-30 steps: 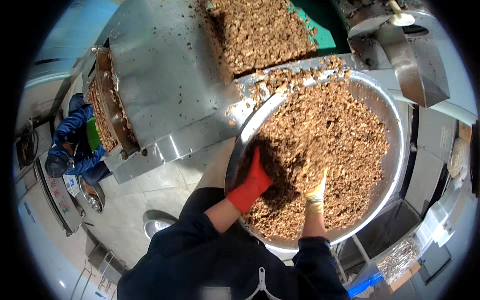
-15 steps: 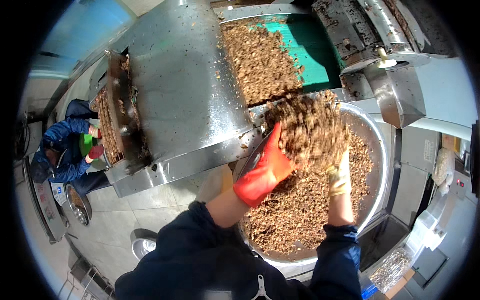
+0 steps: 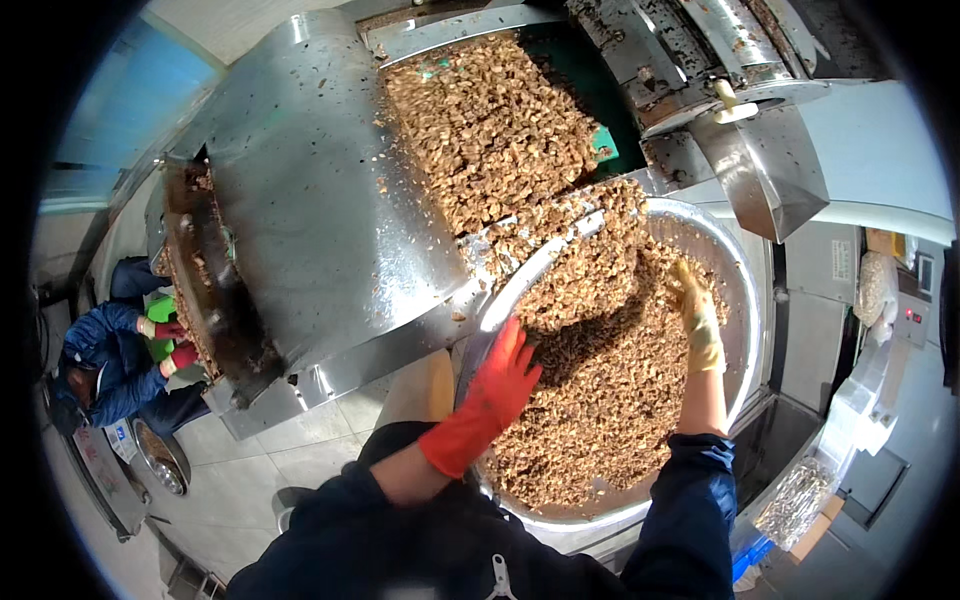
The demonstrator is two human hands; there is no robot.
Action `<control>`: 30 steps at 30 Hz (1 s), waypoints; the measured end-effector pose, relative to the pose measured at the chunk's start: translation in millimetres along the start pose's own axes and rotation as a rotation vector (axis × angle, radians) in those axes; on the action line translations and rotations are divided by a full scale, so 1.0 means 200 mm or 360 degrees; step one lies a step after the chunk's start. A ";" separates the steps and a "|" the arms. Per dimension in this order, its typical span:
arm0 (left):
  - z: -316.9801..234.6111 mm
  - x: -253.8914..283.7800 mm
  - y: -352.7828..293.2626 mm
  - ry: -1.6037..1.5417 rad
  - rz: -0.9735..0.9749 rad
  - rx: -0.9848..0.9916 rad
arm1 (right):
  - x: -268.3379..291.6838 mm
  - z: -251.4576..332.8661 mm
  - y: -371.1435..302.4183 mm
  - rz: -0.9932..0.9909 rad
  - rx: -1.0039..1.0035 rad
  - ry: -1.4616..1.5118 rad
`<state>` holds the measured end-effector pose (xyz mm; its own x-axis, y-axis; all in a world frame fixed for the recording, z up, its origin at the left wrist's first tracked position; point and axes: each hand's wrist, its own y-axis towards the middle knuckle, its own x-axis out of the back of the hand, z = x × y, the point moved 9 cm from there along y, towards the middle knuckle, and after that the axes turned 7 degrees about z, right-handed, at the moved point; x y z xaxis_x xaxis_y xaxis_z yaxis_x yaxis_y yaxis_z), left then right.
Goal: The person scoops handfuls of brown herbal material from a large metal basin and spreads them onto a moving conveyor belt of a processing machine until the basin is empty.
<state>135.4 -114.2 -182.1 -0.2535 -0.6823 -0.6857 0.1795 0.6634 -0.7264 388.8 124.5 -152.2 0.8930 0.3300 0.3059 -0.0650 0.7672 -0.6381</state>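
A big round metal basin [image 3: 742, 280] is filled with chopped brown pieces [image 3: 600, 420] that look like broken walnuts. My left hand [image 3: 495, 390], in a red rubber glove, hovers at the basin's left side with fingers spread and nothing in them. In a yellow glove, my right hand [image 3: 698, 315] reaches into the heap by the right wall, its fingers stretched out and their tips touching the pieces. Beyond the basin, a green conveyor belt [image 3: 604, 146] carries a broad layer of the same pieces. Some lie on the ledge between belt and basin.
A large metal machine housing [image 3: 320, 190] stands at the left. At the far left, another person [image 3: 120, 350] in blue works with gloved hands at the machine's end. A metal chute [image 3: 765, 175] hangs at upper right. Clear bags [image 3: 795, 500] lie at lower right.
The clump of pieces held between my hands has been let go onto the belt and basin edge. My hands have moved apart, and the layer covers more of the belt.
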 end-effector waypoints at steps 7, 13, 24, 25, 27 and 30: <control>0.21 0.31 0.39 -0.0028 -0.0256 -0.0175 | -0.09 -0.73 0.34 0.0019 -0.0048 -0.0012; 0.26 0.14 0.57 -0.0520 -0.0107 0.0077 | -0.28 -1.02 0.37 0.0021 -0.0084 0.1450; -0.55 -0.83 0.23 -0.0426 0.1064 -0.0157 | -0.63 0.67 -0.03 0.0423 0.0545 0.0528; -0.65 -0.90 0.24 -0.0403 0.1164 -0.0200 | -0.59 0.74 0.07 0.0523 0.0704 0.0361; -0.80 -0.83 0.27 -0.0359 0.0643 -0.0359 | -0.66 0.84 0.13 0.0651 0.0725 0.0513; -0.90 -0.76 0.13 0.0068 0.0496 -0.0664 | -0.71 0.93 0.00 0.0337 0.0760 0.0584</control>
<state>7.8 62.6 -88.9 -0.2887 -0.4253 -0.8577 -0.1392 0.9050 -0.4019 179.3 180.1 -65.1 0.9279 0.3569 -0.1082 -0.3728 0.8945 -0.2468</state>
